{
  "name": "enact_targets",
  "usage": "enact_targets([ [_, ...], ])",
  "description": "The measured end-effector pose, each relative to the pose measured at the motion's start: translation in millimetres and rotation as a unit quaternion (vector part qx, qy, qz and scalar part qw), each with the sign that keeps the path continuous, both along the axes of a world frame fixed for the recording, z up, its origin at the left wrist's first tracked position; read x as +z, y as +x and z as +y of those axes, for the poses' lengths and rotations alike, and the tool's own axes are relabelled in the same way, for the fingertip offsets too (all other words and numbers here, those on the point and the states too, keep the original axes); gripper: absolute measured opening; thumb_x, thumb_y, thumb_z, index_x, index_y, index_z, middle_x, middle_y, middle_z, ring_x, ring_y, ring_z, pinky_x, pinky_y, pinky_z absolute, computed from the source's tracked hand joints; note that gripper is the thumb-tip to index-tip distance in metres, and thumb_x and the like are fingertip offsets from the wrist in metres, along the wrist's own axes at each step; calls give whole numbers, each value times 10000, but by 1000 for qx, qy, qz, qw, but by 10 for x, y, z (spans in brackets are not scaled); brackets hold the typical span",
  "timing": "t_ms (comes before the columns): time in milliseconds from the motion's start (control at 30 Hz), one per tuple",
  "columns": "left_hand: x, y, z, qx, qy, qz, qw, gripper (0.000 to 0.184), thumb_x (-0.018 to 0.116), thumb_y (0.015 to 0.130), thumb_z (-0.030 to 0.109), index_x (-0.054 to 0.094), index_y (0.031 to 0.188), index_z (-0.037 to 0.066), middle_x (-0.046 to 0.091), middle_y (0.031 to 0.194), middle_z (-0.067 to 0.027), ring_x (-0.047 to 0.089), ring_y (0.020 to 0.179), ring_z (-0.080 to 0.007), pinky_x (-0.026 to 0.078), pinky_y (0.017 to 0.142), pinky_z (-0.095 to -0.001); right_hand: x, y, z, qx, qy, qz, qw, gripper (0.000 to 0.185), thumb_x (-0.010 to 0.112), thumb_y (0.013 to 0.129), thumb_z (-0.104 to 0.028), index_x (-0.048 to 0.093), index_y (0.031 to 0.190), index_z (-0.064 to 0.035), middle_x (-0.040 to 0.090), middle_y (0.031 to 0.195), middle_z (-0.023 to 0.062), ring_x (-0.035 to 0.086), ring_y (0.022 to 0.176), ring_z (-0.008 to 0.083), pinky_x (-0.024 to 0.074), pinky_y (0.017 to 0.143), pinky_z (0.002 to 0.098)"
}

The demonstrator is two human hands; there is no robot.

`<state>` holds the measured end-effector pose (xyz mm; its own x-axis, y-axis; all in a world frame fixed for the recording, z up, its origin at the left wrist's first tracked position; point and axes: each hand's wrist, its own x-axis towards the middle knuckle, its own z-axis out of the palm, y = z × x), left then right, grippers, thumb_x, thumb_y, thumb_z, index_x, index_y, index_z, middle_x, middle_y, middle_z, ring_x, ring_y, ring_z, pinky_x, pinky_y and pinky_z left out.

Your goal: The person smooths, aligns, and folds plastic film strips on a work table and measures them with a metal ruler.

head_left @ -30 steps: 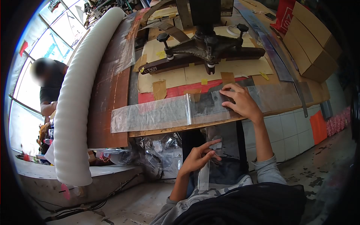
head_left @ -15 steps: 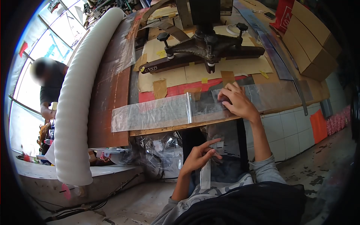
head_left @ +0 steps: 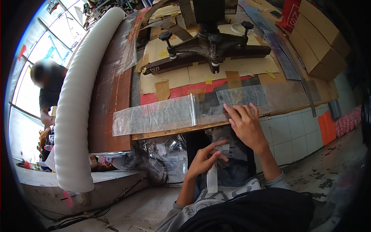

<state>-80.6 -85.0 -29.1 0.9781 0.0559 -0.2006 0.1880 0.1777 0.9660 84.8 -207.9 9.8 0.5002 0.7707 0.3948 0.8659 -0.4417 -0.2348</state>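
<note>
My right hand (head_left: 246,125) is at the table's front edge, fingers apart and stretched forward, its fingertips over the clear plastic film (head_left: 208,110). The film lies flat in a long strip along the edge, with a shiny fold or seam across it. Lower down, in front of my body, my left hand (head_left: 203,160) is closed with thumb and forefinger toward each other. A narrow white strip (head_left: 212,179) hangs from it, and a small pale piece shows by its fingertips. What the strip is I cannot make out.
A black metal press-like frame (head_left: 214,46) stands over cardboard sheets on the table. At left lies a long white foam roll (head_left: 79,100) beside a brown board (head_left: 112,85). A cardboard box (head_left: 320,42) is at right. Another person (head_left: 50,89) is at far left.
My right hand has drawn back toward the table edge, and its bent fingers have stretched out. My left hand stays almost in place with the white strip.
</note>
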Motion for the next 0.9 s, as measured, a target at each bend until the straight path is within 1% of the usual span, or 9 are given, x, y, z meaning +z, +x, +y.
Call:
enact_targets([
  [200, 152, 184, 18, 55, 32, -31, 998, 439, 501, 966, 159, 427, 1378, 26, 711, 788, -36, 430, 497, -4, 356, 496, -186, -33, 107, 163, -4, -12, -5, 1000, 385, 617, 861, -207, 582, 1230, -103, 523, 1168, 89, 504, 1109, 242, 300, 1034, 520],
  [433, 376, 713, 246, 117, 212, -51, 969, 473, 529, 947, 150, 400, 1362, -37, 718, 773, -93, 516, 535, -72, 438, 564, -233, -188, 591, 543, -22, 19, -12, 1000, 346, 575, 893, -214, 584, 1218, -94, 526, 1231, 85, 512, 1149, 256, 312, 1015, 539],
  [567, 383, 946, 353, 177, 328, -95, 923, 536, 566, 925, 159, 366, 1361, -80, 704, 758, -132, 644, 567, -238, 491, 596, -334, -253, 784, 713, -21, 33, -28, 999, 337, 574, 891, -220, 593, 1196, -78, 540, 1208, 69, 523, 1133, 229, 314, 1002, 551],
  [600, 446, 960, 370, 174, 347, -52, 920, 573, 588, 911, 168, 350, 1362, -94, 685, 737, -156, 653, 618, -323, 497, 610, -384, -257, 825, 743, -24, 30, -30, 999, 332, 571, 892, -218, 595, 1190, -75, 544, 1205, 68, 529, 1125, 229, 317, 995, 553],
  [700, 567, 980, 454, 186, 426, -66, 883, 543, 591, 910, 170, 388, 1337, -96, 661, 698, -171, 646, 606, -336, 494, 589, -383, -245, 927, 818, -35, 19, -39, 998, 313, 561, 895, -212, 606, 1168, -65, 563, 1184, 58, 535, 1112, 219, 328, 974, 553],
  [733, 621, 969, 475, 214, 422, -111, 874, 466, 601, 894, 160, 476, 1274, -80, 645, 692, -178, 639, 632, -341, 487, 601, -408, -237, 943, 820, -34, 15, -37, 999, 310, 556, 899, -211, 606, 1174, -77, 567, 1190, 56, 539, 1110, 224, 328, 981, 538],
  [833, 615, 1054, 721, 240, 561, -127, 782, 421, 612, 892, 192, 525, 1265, 17, 682, 735, -139, 667, 700, -289, 492, 646, -376, -248, 949, 820, -22, 31, -40, 998, 285, 559, 899, -205, 621, 1151, -89, 594, 1166, 48, 552, 1093, 223, 336, 981, 504],
  [867, 696, 1117, 767, 219, 589, -58, 776, 411, 610, 869, 151, 532, 1256, 33, 670, 950, -169, 663, 829, -307, 497, 713, -400, -289, 950, 817, -15, 55, -51, 997, 267, 571, 890, -202, 638, 1116, -77, 614, 1129, 42, 558, 1079, 210, 346, 966, 499],
  [900, 642, 1194, 817, 203, 612, -58, 762, 414, 608, 860, 136, 532, 1255, 34, 637, 1028, -172, 658, 849, -315, 503, 717, -403, -317, 939, 807, -8, 78, -60, 995, 251, 583, 881, -199, 655, 1080, -65, 633, 1092, 36, 564, 1064, 197, 356, 951, 494],
])
